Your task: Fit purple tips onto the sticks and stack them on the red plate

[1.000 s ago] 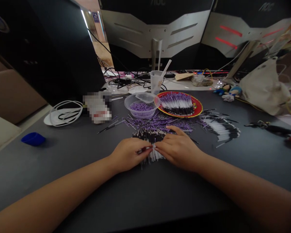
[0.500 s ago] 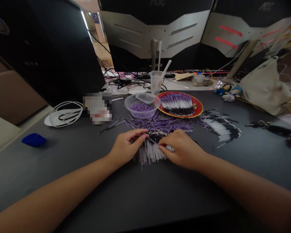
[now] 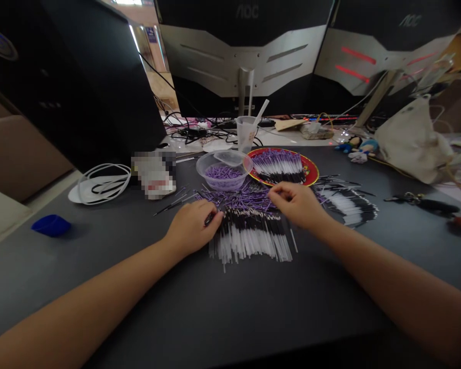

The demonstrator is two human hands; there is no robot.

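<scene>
My left hand [image 3: 194, 225] is closed, its thumb against the curled fingers at the left end of a row of thin black-and-white sticks [image 3: 249, 241]. Something small and dark shows by its thumb, too unclear to name. My right hand [image 3: 297, 205] is raised over the right side of a loose heap of purple sticks [image 3: 236, 197], fingertips pinched together. Whether anything is between them is hidden. The row lies side by side on the dark table, black parts away from me, pale ends towards me.
Behind the heap stand a clear plastic bowl [image 3: 225, 182] of purple pieces and a red plate [image 3: 312, 171] bearing purple, white and black sticks. More black-and-white sticks [image 3: 348, 205] lie right. A cup with a straw [image 3: 246, 134], a blue cap [image 3: 51, 225] and a cable [image 3: 103, 187] are around.
My hands have parted from over the row. The right moved up and right towards the heap; the left drew back slightly left. The pale stick that was between them no longer shows there.
</scene>
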